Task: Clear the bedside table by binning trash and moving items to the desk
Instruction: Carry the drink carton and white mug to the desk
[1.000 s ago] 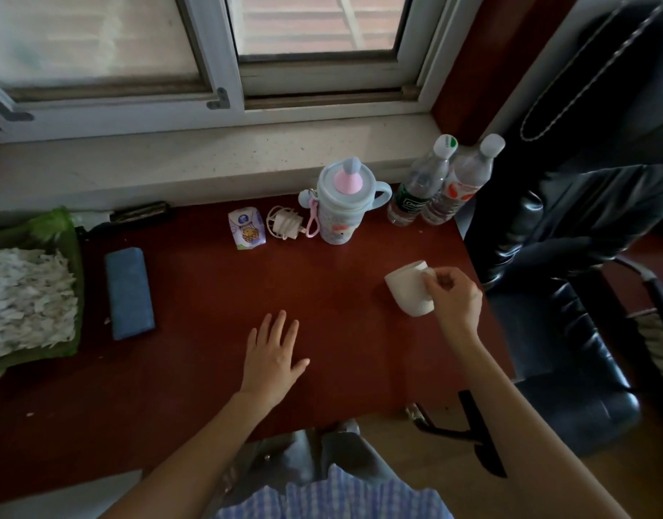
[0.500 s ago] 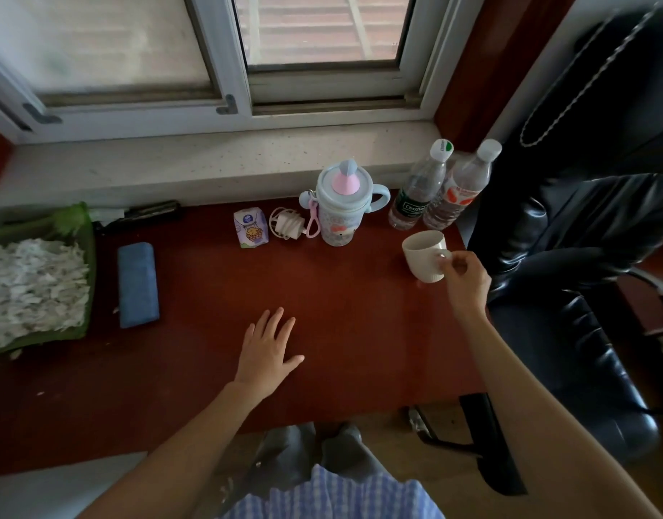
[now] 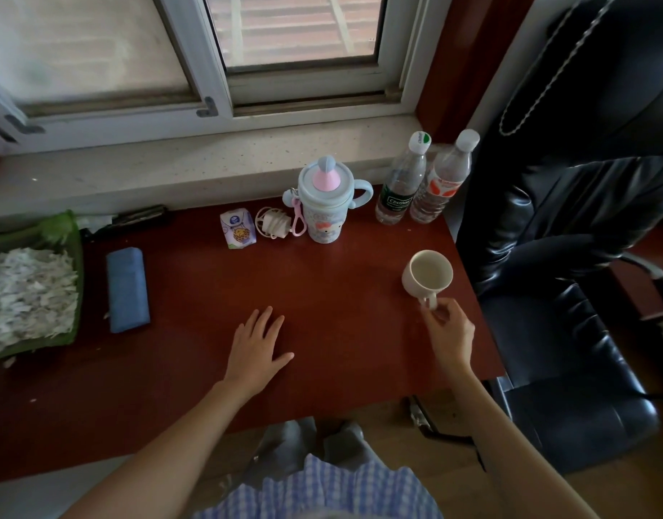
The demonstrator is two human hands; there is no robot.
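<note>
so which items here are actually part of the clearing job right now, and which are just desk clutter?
In play:
white mug, upright on the desk, handle pinched by the right hand
left hand, flat on the desk, holding nothing

Lying about:
sippy cup
two water bottles
small carton
charger
blue case
green tray of shredded paper
</note>
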